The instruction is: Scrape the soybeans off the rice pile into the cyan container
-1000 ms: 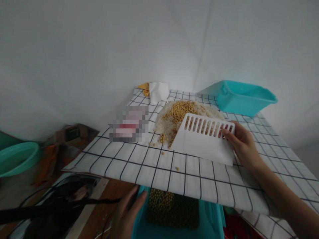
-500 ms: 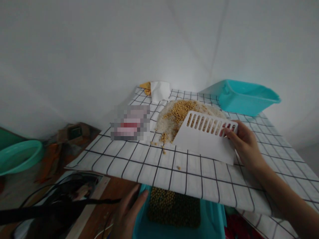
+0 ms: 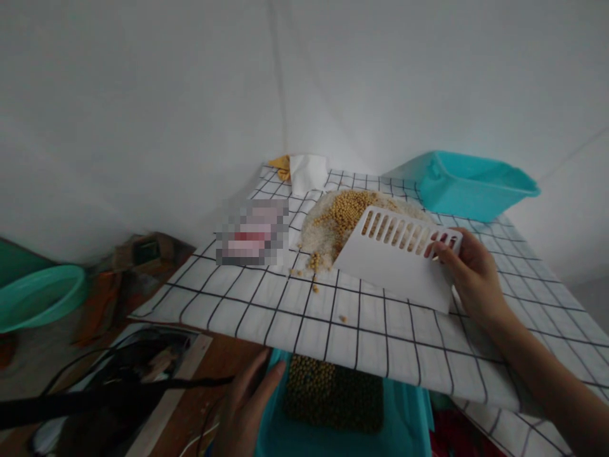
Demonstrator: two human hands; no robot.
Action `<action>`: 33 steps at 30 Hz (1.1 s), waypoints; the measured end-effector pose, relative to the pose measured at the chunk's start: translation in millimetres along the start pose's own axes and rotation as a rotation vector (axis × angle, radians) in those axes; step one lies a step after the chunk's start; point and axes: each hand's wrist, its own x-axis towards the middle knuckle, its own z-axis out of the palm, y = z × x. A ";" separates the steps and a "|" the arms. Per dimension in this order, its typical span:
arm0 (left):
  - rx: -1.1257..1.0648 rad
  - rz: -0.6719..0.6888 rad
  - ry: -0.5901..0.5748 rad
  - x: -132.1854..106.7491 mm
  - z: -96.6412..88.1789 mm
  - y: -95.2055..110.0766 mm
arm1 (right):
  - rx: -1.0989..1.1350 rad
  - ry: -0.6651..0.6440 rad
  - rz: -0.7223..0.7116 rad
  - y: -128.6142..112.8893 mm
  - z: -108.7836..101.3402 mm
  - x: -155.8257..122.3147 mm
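My right hand (image 3: 476,273) is closed on the right end of a white slotted plastic scraper (image 3: 399,273), thumb over its slots. The scraper leans at the near side of a pile of yellow soybeans (image 3: 349,212) mixed with white rice-like grains (image 3: 316,235); it hides part of the pile. Below the table's front edge, my left hand (image 3: 247,400) grips the left rim of a teal plastic bin (image 3: 342,444). Soybeans (image 3: 311,374) lie inside that bin, those on the right in shadow. A few loose beans (image 3: 315,288) dot the cloth.
A second teal bin (image 3: 476,190) stands at the back right of the checked tablecloth (image 3: 280,308). A white cloth (image 3: 308,172) lies at the back, and a blurred-out flat object (image 3: 252,235) at the left. A green basin (image 3: 42,298) sits low on the far left.
The scraper has tilted slightly, its right end lower relative to its left, with my right hand still on it. My left hand keeps its hold on the bin. The view has shifted a little.
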 end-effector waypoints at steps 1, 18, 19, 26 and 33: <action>-0.001 -0.021 -0.004 0.2 -0.2 -0.8 | 0.007 0.001 0.001 -0.3 0.1 -0.2; -0.041 -0.146 -0.094 9.7 -5.5 -19.8 | -0.033 -0.061 -0.053 -14.6 10.4 -9.5; -0.063 -0.138 -0.134 8.7 -4.6 -18.0 | -0.028 -0.055 -0.058 -14.9 10.5 -9.7; -0.056 -0.030 0.013 -5.6 6.5 -4.7 | -0.012 -0.094 -0.077 -17.7 16.3 -9.0; -0.108 -0.239 -0.063 9.7 -1.6 -5.8 | 0.006 -0.132 -0.086 -16.9 18.4 -8.3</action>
